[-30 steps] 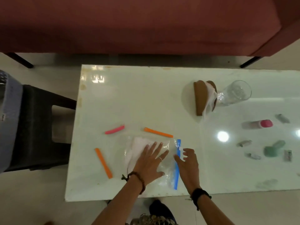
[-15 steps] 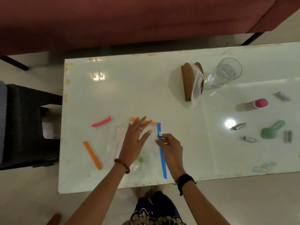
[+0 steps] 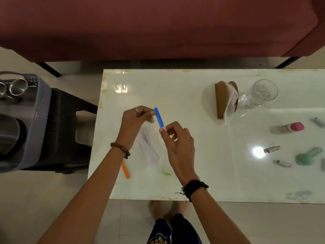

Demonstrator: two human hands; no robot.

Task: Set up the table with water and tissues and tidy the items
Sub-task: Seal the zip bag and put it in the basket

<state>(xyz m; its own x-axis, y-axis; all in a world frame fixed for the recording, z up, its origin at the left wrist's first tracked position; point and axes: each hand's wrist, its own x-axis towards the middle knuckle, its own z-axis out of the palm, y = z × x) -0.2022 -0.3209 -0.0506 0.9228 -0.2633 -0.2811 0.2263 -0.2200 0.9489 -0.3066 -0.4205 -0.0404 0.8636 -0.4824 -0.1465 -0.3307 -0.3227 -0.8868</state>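
Glossy white table (image 3: 184, 95): both hands, left (image 3: 134, 123) and right (image 3: 177, 143), pinch a clear floppy bag's (image 3: 151, 147) blue strip (image 3: 158, 117).

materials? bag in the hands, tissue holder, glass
Bag: thin clear plastic film, the table shows through it; blue strip along its mouth looks like opaque plastic. Holder: matte brown, likely wood, though the grain can't be made out. Glass: clear glass by its sharp highlights, though clear hard plastic is possible.

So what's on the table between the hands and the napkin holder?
Nothing: in the head view, bare table lies between the right hand and the napkin holder.
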